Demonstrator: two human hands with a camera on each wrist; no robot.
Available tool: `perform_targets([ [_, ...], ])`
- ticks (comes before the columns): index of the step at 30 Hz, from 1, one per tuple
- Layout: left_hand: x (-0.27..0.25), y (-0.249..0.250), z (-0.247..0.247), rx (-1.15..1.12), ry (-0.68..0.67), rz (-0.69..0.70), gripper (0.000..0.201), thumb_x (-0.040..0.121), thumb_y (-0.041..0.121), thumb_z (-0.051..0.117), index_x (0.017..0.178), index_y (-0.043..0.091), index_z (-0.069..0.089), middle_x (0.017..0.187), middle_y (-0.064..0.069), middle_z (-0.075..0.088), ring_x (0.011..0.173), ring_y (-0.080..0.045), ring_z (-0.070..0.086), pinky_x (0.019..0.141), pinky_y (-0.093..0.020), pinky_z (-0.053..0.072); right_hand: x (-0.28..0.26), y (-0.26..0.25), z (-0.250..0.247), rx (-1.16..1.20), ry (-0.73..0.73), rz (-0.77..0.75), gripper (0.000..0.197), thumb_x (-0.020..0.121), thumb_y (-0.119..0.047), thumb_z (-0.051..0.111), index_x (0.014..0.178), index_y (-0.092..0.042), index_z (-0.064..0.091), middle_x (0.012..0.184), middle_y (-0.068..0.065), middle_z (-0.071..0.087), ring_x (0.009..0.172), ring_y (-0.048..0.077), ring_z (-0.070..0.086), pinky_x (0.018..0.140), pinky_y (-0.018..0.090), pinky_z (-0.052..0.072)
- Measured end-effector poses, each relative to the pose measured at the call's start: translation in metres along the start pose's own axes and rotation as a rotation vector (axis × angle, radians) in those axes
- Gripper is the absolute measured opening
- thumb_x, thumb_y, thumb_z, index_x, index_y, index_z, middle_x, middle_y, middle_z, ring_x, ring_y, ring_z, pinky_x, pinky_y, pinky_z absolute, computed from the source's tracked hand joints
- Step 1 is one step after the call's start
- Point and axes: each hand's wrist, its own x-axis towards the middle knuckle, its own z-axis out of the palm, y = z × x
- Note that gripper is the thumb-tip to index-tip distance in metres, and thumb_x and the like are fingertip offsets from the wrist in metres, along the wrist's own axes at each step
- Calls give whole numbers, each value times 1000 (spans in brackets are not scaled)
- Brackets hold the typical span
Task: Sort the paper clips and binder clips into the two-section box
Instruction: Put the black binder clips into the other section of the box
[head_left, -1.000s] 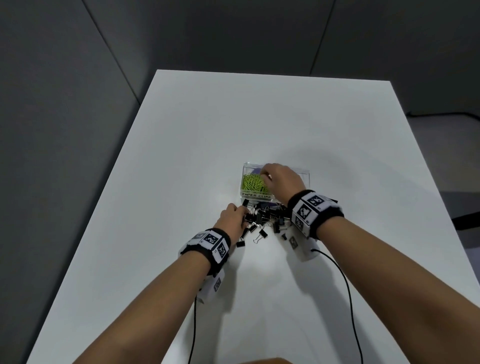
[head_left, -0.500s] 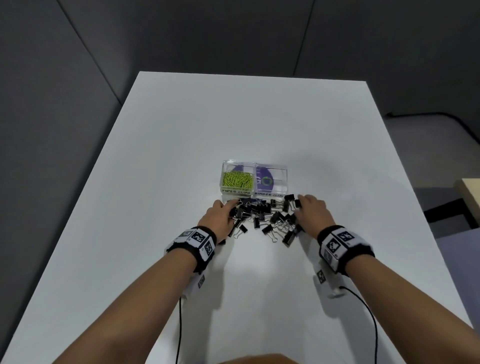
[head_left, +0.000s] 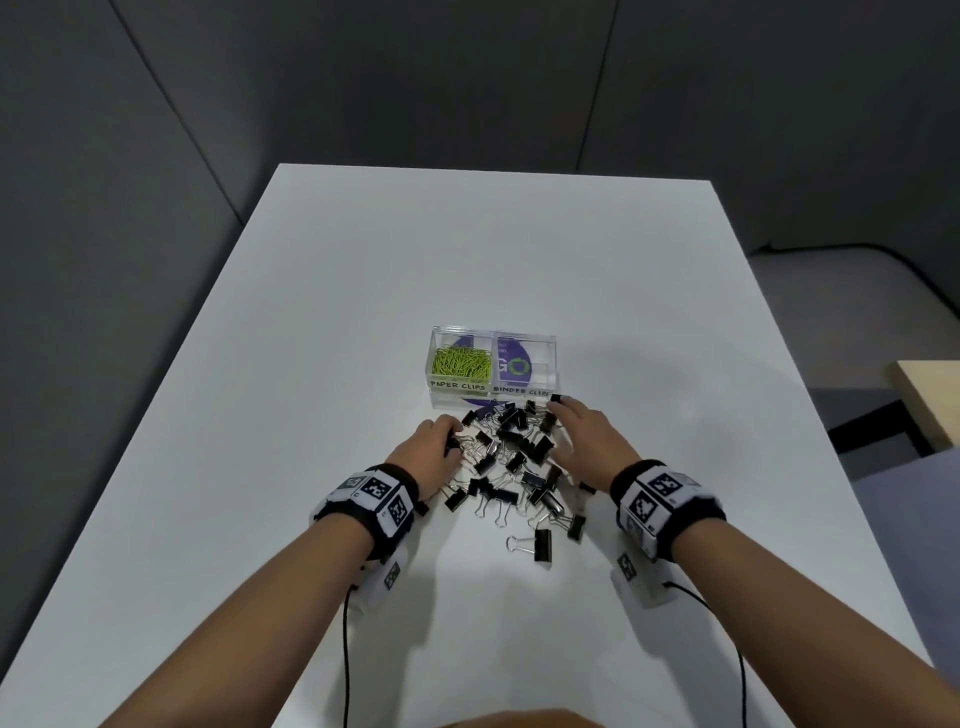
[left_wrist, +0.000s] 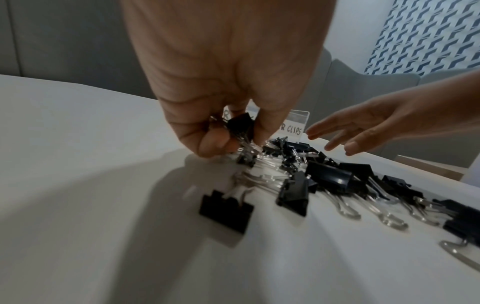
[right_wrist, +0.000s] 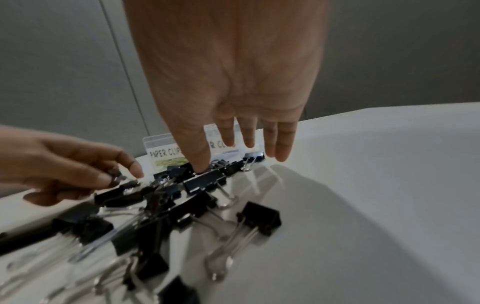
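The white bench (head_left: 363, 312) lay bare out to its far and side edges, with the clear two-section box (head_left: 493, 400) near its middle, green paper clips (head_left: 461, 362) heaped in the left section marked PAPER CLIPS. Just in front of the box sprawled the black binder clips (head_left: 511, 467) with silver wire handles. The left hand (head_left: 428, 447) had its fingers (left_wrist: 215, 142) pinched on one binder clip (left_wrist: 241, 125) at the pile's left edge, while the right hand (head_left: 587, 436) hung over the right edge, fingers straight and apart.

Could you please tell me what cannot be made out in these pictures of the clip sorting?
- Binder clip section of the box: contents unclear in the head view; glare and a purple label hide its floor.
- Left hand: it pinches binder clips, but its fingers hide how many.
- Right hand: motion blur; whether the thumb touches the pile is unclear.
- Paper clips: too small to count.
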Motion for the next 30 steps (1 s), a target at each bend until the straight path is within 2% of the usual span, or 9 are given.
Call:
perform_targets([
  [4,4,5,-2,54,-2,-8,30,101,21,29,115,3,48,104,-13,57,94,-29,57,81,-35,44,3,-11,9,-120,-71,1,66,90,-21,50,146,-17,16,157,5,11,139,31,21,110,42,32],
  [8,4,7,-6,89,13,-11,25,98,28,32,99,8,47,88,-5,53,78,-23,52,68,-29,38,1,-15,18,-169,45,-53,47,91,-17,45,137,-13,36,143,10,37,124,29,39,101,38,39],
  [10,5,8,-9,91,21,-16,32,97,41,34,102,11,46,86,-2,53,75,-20,51,68,-29,40,3,-14,15,-149,133,-60,42,91,-15,43,133,-15,42,137,8,43,120,28,42,97,36,40],
  [14,13,8,-12,104,7,-11,33,100,43,27,92,15,41,77,0,51,74,-20,50,66,-30,37,11,-6,10,-150,114,30,50,90,-26,47,136,-15,34,146,8,31,128,30,35,101,40,39],
  [17,17,9,-13,81,0,-15,24,100,34,31,91,14,42,83,-4,55,74,-21,51,66,-30,39,11,-2,14,-150,12,67,60,91,-38,47,142,-16,24,154,9,16,135,31,26,107,42,34],
  [21,20,14,-13,69,-1,-17,9,96,21,37,90,15,41,87,-8,58,74,-22,50,66,-31,39,5,-6,20,-132,80,16,54,89,-36,54,136,-16,34,140,9,36,122,28,40,98,36,40],
  [24,24,19,-14,95,24,-45,5,92,17,38,89,15,41,84,-5,56,73,-22,50,65,-30,38,4,-10,19,-90,85,35,54,88,-36,55,135,-17,34,140,9,36,122,29,40,96,37,42],
  [28,30,26,-14,59,65,-39,16,96,20,35,100,11,48,85,-5,58,73,-22,53,65,-31,41,6,-21,16,-47,22,75,50,89,-34,54,134,-22,37,135,10,37,120,30,39,91,40,45],
  [30,33,28,-10,40,21,-15,20,96,18,36,105,7,50,95,-10,61,81,-26,58,72,-35,45,7,-25,17,-14,-1,88,45,90,-31,54,132,-22,40,131,12,39,117,31,42,90,40,45],
])
